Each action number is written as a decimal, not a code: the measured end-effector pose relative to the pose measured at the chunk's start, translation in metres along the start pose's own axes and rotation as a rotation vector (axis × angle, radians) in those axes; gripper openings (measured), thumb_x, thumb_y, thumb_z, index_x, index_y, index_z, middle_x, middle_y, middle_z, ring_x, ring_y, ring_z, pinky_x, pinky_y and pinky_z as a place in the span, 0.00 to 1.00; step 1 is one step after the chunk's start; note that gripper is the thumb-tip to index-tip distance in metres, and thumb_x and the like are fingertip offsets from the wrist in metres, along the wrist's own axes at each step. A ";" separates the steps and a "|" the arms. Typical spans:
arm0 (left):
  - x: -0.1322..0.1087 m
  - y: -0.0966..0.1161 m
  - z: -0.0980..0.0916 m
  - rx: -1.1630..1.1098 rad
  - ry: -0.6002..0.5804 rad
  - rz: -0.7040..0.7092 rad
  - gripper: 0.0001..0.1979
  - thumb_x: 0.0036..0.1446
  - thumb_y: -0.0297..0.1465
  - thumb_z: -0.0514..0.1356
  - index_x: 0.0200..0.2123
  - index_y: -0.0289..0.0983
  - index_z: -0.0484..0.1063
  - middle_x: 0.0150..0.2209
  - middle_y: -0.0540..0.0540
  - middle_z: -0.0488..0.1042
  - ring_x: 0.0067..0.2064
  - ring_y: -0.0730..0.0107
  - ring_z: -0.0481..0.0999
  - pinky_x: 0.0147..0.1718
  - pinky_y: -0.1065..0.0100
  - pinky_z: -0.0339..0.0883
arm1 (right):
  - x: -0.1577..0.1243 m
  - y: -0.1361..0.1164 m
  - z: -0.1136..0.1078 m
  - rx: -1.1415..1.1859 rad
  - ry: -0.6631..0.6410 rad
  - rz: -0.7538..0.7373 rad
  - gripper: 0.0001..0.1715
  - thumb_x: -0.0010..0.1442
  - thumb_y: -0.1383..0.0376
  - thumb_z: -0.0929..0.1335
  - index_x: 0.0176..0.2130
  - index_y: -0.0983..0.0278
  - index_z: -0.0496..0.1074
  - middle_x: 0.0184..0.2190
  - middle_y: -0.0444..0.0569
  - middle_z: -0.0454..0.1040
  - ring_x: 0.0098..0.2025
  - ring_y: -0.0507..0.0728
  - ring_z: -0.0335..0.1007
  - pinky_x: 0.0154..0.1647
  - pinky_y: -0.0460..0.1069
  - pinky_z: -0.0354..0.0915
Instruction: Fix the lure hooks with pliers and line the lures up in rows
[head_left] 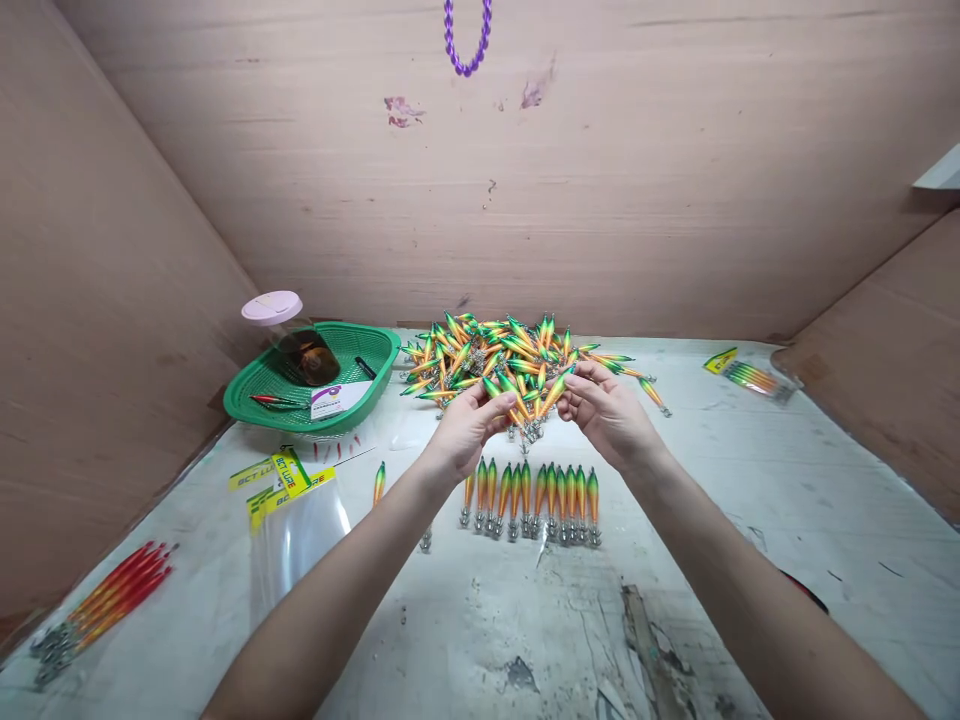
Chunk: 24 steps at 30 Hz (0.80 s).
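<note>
My left hand (466,428) is closed on green, yellow and orange squid jigs (510,390), pinched between thumb and fingers. Across from it, my right hand (609,412) pinches another squid jig (556,391) of the same colours near its green end. The hooked metal ends of the held jigs come together between the two hands. Just behind lies a heap of matching jigs (457,352). Closer to me, several more form an upright row (551,495) on the white table. One jig (379,482) lies left of that row, and my left forearm partly covers that spot.
A green basket (234,408) at the left holds a lidded cup (311,355), a card and a red lure. Clear packets with yellow headers (300,510) lie before it. Bundled red jigs (112,600) are far left; a filled packet (750,376) lies right. Cardboard walls surround the table.
</note>
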<state>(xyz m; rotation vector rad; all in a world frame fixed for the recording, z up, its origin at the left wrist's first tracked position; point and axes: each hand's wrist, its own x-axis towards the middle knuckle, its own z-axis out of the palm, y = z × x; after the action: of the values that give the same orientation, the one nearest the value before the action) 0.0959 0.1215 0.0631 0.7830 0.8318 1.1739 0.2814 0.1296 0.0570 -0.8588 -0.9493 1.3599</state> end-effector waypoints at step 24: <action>-0.105 -0.018 0.011 -0.072 0.096 -0.001 0.15 0.40 0.35 0.77 0.32 0.37 0.80 0.32 0.49 0.80 0.33 0.75 0.73 0.32 0.74 0.66 | -0.138 -0.012 0.026 0.052 0.199 -0.211 0.06 0.60 0.61 0.74 0.38 0.58 0.75 0.35 0.44 0.80 0.26 0.48 0.71 0.27 0.42 0.69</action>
<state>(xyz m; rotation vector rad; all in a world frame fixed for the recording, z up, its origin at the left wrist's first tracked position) 0.0949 0.0143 0.0671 0.6712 0.8641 1.2414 0.2649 -0.0101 0.0706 -0.8138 -0.8215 1.0924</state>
